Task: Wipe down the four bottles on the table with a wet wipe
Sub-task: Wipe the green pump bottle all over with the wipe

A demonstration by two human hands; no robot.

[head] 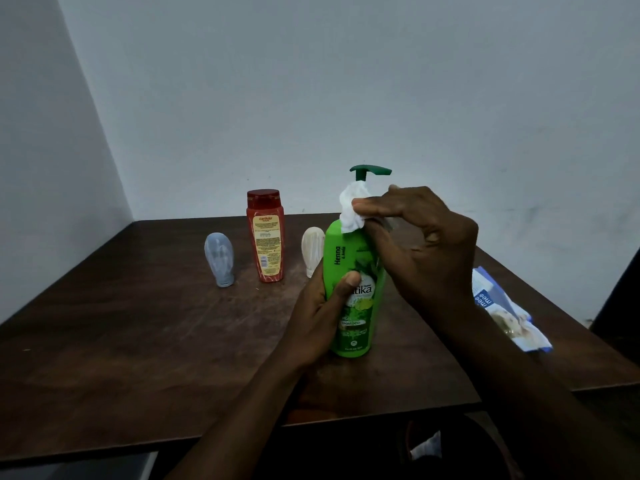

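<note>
1. The dark wooden tabletop (121,341) stood in a corner of pale walls and carried every bottle.
2. The green bottle (349,271), a tall pump bottle, stood upright near the tabletop's middle, closest to the person; everything below is placed from it.
3. The right hand (426,247) hung over the green bottle's shoulder, on its right side. Its fingers (374,206) were pinched shut on the wipe, pressing it to the neck just under the dark green pump head.
4. The left hand (318,313) gripped the green bottle's lower body from the left. Its fingers were wrapped round the far side and hidden, and the thumb lay across the front label.
5. The pack (505,306), a blue and white soft packet of wipes, lay flat to the right of the green bottle, well apart, near the tabletop's right edge.
6. The red bottle (266,237) stood upright behind and to the left of the green bottle, its back label facing the camera.
7. The grey bottle (220,259), small and standing on its cap, was farthest left of the green bottle, beyond the red one.
8. The cream bottle (311,251), also small and cap-down, stood just behind the green bottle's left edge, partly hidden by it.
9. The wipe (351,209), white and bunched, lay against the green bottle's neck and shoulder.
</note>
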